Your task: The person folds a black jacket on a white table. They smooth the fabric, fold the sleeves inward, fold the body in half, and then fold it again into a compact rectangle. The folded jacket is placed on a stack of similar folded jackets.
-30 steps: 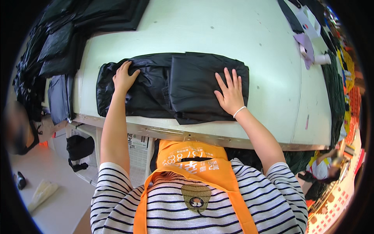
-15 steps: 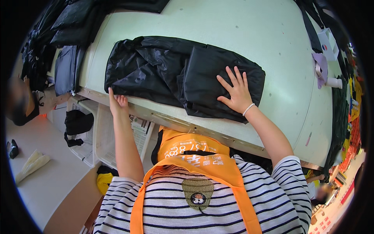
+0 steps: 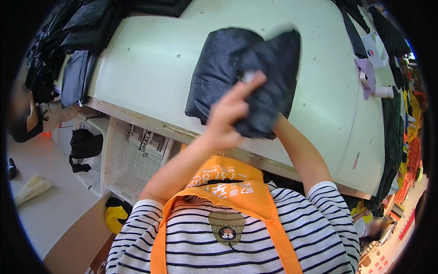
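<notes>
A black, slightly shiny garment (image 3: pixel 210 77) lies in a compact folded bundle on the pale table. Its right-hand part is a raised flap, blurred by motion. My left hand (image 3: pixel 232 109) is over the front of the bundle, against the flap, with the index finger stretched toward the far side. The other fingers are smeared, so their grip is unclear. Most of my right hand (image 3: pixel 279 122) is hidden behind the flap at the bundle's right side; only the wrist area shows, and its fingers cannot be seen.
The pale table (image 3: pixel 146 77) has dark garments (image 3: pixel 75 77) stacked at its left end. A white box (image 3: pixel 375 49), a lilac cloth (image 3: pixel 366 75) and a white spool (image 3: pixel 383 92) stand at the right. White plastic baskets (image 3: pixel 130 157) sit below the front edge. People are at both sides.
The garment's left part has been folded over to the right, making the bundle shorter. My left hand has swept right across it. My right hand has gone from lying spread on top to behind the flap.
</notes>
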`<state>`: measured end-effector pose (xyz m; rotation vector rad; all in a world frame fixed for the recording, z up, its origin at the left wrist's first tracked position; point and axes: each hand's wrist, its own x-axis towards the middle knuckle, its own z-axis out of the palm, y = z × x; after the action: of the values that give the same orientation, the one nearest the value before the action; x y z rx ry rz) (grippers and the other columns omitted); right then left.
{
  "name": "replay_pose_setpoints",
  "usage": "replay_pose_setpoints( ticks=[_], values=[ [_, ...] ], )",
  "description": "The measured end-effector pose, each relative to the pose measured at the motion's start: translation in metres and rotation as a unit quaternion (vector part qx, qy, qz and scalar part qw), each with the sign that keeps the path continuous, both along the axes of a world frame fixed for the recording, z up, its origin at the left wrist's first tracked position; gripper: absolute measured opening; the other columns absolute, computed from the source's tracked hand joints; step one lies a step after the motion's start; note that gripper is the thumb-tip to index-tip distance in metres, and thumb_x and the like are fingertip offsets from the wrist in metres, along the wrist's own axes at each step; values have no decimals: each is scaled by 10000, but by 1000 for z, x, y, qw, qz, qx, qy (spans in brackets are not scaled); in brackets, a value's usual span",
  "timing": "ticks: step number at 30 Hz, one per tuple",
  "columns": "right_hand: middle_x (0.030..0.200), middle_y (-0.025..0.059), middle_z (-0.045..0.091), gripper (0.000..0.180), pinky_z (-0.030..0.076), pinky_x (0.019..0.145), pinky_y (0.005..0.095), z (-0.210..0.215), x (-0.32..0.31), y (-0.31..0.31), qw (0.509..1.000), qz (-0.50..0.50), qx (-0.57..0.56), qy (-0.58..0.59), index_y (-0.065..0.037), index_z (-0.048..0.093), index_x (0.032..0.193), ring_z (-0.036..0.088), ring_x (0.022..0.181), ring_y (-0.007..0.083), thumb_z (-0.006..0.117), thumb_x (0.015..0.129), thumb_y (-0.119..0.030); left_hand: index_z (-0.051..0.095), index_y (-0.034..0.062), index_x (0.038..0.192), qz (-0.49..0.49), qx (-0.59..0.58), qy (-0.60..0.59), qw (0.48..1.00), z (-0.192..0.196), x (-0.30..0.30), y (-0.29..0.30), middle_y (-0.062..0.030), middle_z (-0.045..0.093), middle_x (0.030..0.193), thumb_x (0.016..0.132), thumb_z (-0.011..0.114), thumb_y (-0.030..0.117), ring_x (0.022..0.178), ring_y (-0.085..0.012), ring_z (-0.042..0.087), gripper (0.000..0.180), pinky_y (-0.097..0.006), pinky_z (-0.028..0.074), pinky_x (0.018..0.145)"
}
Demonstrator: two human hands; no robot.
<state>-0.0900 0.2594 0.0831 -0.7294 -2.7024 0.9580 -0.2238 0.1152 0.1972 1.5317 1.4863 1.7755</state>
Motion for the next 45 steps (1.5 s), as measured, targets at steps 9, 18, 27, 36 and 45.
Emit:
replay_pose_setpoints(
  ticks=[9, 18, 27, 36, 45],
  values=[
    [1188, 98, 573, 479, 472, 896, 277, -31, 20, 45, 777, -211, -444, 394, -24, 468, 1290, 572, 1039, 188, 475, 951, -363, 514, 53, 671, -75, -143, 307, 938, -83, 52, 13, -86, 381, 1473, 515, 653, 5, 1369, -288, 334, 214, -528, 246, 1096],
    [1026, 119, 639, 780, 466, 881, 339, 21, 67, 136, 949, -209, -221, -78, 10, 583, 1149, 608, 936, 209, 618, 759, -665, 637, 85, 814, -76, -208, 473, 853, -91, 73, 22, 0, 348, 1489, 666, 649, 55, 1376, -221, 295, 151, -504, 196, 1117],
    [728, 242, 585, 852, 503, 383, 311, 33, 131, -52, 879, -245, -399, -89, 183, 359, 1174, 625, 457, 262, 526, 870, -595, 585, 34, 1093, -92, -340, 269, 896, -67, -15, -100, -104, 380, 1468, 615, 616, -44, 1388, -336, 272, 486, -445, 246, 1124],
    [723, 99, 615, 689, 514, 650, 324, 61, 142, -42, 948, -283, -121, 76, 90, 590, 1034, 637, 725, 204, 600, 842, -572, 630, -14, 817, -28, -392, 136, 910, -43, 13, -133, -152, 541, 1288, 812, 628, 256, 1232, -351, 437, 270, -438, 350, 1011],
    [711, 123, 582, 508, 456, 635, 325, 51, 61, -7, 917, -265, -293, 45, 69, 579, 842, 541, 636, 204, 631, 860, -436, 495, 66, 699, 143, -338, 272, 889, -58, 48, -121, -60, 503, 795, 696, 779, 293, 809, -276, 512, 363, -388, 396, 703]
  ],
)
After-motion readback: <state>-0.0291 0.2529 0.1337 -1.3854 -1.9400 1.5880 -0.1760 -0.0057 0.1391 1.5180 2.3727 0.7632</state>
